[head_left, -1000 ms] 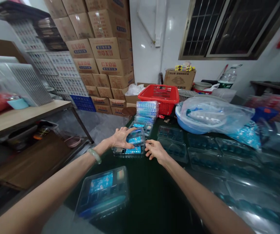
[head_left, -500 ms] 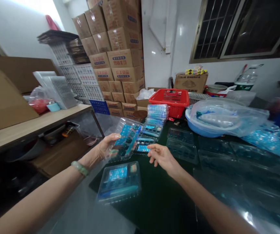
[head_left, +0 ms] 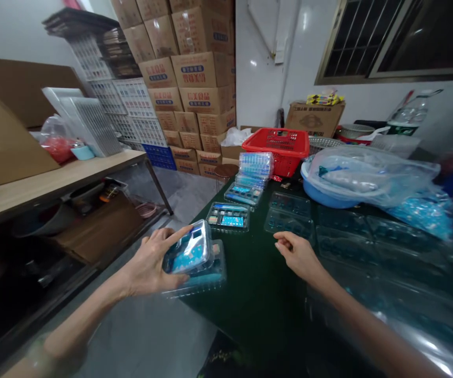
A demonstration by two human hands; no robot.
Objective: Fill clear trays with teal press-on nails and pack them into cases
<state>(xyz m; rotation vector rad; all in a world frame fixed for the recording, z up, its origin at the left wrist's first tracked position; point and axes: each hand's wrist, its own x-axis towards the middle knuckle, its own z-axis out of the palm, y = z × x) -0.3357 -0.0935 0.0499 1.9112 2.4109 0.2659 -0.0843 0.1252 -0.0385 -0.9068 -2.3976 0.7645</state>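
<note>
1. A wall of stacked cardboard cartons point(head_left: 195, 79) rises at the back, cut off by the top of the frame, with printing too blurred to read.
2. A smooth, glossy, dark green table top point(head_left: 250, 310) stretches ahead.
3. To the right on the table, a rounded blue plastic tub point(head_left: 321, 194) sits under a crumpled, transparent plastic bag point(head_left: 368, 176).
4. Farther back stands a red mesh basket point(head_left: 276, 152), with a stack of ridged transparent trays point(head_left: 256, 164) just in front of it.
5. Thin moulded plastic trays point(head_left: 289, 220) lie flat on the table, their shallow hollows catching the light.
6. The left hand point(head_left: 151, 260) is partly closed, its fingers and thumb spread around a tilted, transparent plastic tray point(head_left: 189, 248). This tray is held at the table's near edge, over a second tray point(head_left: 213, 273). I cannot tell whether the two touch.
7. The right hand point(head_left: 299, 255) is loosely curled and holds nothing. It hovers over the table, just in front of the moulded trays.
8. Blue printed pieces point(head_left: 189, 257) show through the held tray's plastic, but glare and the fingers hide their details.
</note>
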